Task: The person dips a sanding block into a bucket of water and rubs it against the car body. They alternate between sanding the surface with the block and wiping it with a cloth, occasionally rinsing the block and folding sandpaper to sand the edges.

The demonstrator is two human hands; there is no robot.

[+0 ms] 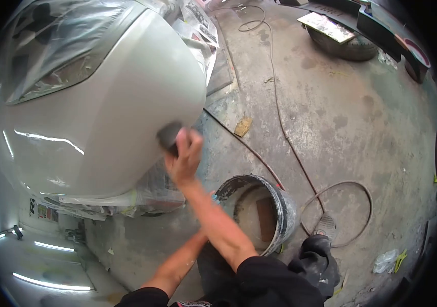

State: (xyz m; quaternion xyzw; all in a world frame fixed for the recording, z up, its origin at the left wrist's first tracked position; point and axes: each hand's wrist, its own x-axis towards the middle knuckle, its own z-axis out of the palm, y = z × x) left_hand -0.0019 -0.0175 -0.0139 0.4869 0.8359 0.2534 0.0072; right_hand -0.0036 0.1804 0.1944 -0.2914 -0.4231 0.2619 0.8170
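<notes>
My right hand (184, 157) grips a dark sanding pad (169, 137), smeared by motion, at the edge of a pale grey car body panel (126, 97). My right forearm crosses over my left one. Most of my left hand (214, 196) is hidden behind it; only a small part shows by the bucket rim, with a bit of something blue, and its fingers cannot be made out. Below my arms stands a grey-smeared bucket (286, 215) with cloudy water and a brown rectangular piece (266, 219) inside.
Plastic film (60, 46) covers the car's window, and newspaper (198, 23) masks its edge. A hose (280, 112) loops over the concrete floor. A yellowish-brown scrap (243, 126) lies there. A tyre (346, 50) and dark bumper part (382, 30) are at the far right.
</notes>
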